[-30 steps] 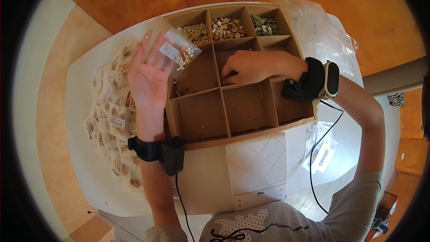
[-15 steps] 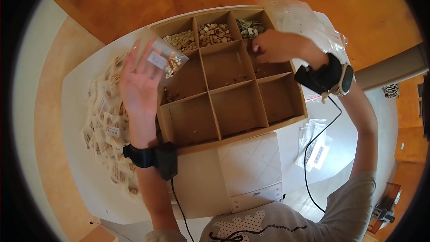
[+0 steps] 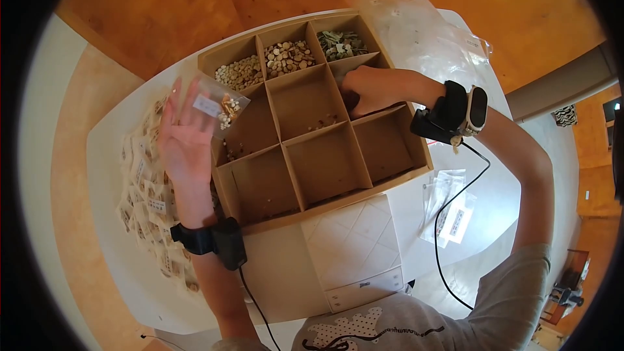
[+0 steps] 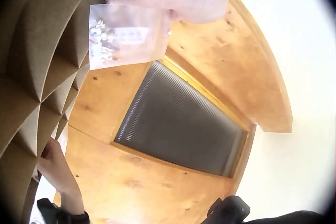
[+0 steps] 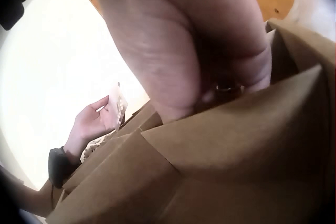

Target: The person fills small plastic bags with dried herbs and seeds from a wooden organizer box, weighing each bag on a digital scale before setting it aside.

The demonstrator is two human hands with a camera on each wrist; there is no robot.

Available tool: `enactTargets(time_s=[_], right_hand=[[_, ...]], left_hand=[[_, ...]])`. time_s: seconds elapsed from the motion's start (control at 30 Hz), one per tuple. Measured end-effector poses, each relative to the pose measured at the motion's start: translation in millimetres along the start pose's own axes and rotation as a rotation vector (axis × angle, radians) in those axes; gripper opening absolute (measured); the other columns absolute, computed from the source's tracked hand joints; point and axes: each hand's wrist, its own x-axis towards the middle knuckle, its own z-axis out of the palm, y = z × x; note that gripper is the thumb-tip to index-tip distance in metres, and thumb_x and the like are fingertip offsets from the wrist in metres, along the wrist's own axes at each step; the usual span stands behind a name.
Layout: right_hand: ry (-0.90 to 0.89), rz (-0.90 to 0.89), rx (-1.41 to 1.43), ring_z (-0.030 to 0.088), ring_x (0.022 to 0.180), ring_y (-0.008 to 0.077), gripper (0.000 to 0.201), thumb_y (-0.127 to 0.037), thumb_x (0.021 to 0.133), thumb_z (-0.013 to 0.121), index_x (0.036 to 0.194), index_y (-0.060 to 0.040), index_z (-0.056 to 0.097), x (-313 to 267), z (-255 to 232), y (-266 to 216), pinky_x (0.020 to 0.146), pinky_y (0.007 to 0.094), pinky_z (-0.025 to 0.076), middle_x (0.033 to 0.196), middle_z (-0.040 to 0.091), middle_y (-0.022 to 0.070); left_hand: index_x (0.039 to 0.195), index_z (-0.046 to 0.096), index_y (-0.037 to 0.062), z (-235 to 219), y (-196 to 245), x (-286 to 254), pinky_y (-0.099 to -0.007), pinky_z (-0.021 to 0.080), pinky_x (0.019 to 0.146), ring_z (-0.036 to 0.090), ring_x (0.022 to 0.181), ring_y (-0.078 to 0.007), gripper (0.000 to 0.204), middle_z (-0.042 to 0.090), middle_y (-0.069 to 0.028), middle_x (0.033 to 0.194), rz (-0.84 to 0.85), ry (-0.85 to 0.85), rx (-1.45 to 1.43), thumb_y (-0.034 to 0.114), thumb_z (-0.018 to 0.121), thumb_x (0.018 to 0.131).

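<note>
My left hand, palm up beyond the box's left side, holds a small clear bag with a white label and small white and amber pieces inside. In the left wrist view the bag hangs upright by the fingers. My right hand reaches down into the middle-row right compartment of the brown cardboard box. Its fingers are bent, a ring shows on one, and the fingertips are hidden behind the divider; I cannot tell whether they hold anything.
The back compartments hold pale pieces, tan slices and green leafy bits. Filled packets pile up at left. Empty-looking plastic bags lie at right, a large clear sheet behind. Cables trail from both wrists.
My right hand has gone from the middle compartment, up across the divider, and down into the right one. The left hand still holds the bag. The box appears shifted left as the view turns.
</note>
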Motion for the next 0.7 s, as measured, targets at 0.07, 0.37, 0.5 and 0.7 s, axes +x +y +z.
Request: enactTargets(time_s=[0.07,0.37,0.5,0.7], right_hand=[[0.012,0.042,0.026,0.062,0.077,0.0333,0.028,-0.011,0.067,0.066,0.090,0.0041,0.062,1.8,-0.1,-6.4,0.067,0.0352,0.049,0.080,0.063,0.0204],[0.224,0.075,-0.172,0.057,0.081,0.0401,0.026,0.009,0.059,0.055,0.085,0.0058,0.061,8.6,19.8,-3.8,0.067,0.0422,0.048,0.078,0.058,0.0253],[0.247,0.147,-0.125,0.058,0.079,0.0406,0.024,0.009,0.059,0.054,0.082,0.0045,0.062,12.8,25.1,-0.5,0.065,0.0428,0.048,0.076,0.058,0.0257],[0.317,0.166,-0.202,0.060,0.073,0.0380,0.014,-0.004,0.064,0.061,0.077,-0.0006,0.065,17.3,30.6,11.8,0.062,0.0402,0.049,0.073,0.060,0.0228]], left_hand=[[0.137,0.028,0.0093,-0.4,0.3,-0.2,-0.0410,0.028,0.103,0.033,0.127,-0.0240,0.047,0.028,-0.0109,0.142,0.002,-0.009,0.002,0.025,0.039,0.094],[0.136,0.029,0.0070,2.1,1.2,-3.2,-0.0422,0.029,0.102,0.034,0.125,-0.0250,0.049,0.030,-0.0128,0.140,-0.023,-0.018,0.040,0.026,0.041,0.093],[0.128,0.036,0.0033,12.6,-1.4,-5.9,-0.0432,0.037,0.095,0.044,0.115,-0.0282,0.043,0.041,-0.0191,0.129,-0.079,-0.005,0.118,0.028,0.043,0.092],[0.123,0.041,0.0013,37.2,-15.3,-20.6,-0.0434,0.042,0.091,0.051,0.109,-0.0301,0.041,0.048,-0.0218,0.123,-0.137,-0.116,0.203,0.029,0.042,0.093]])
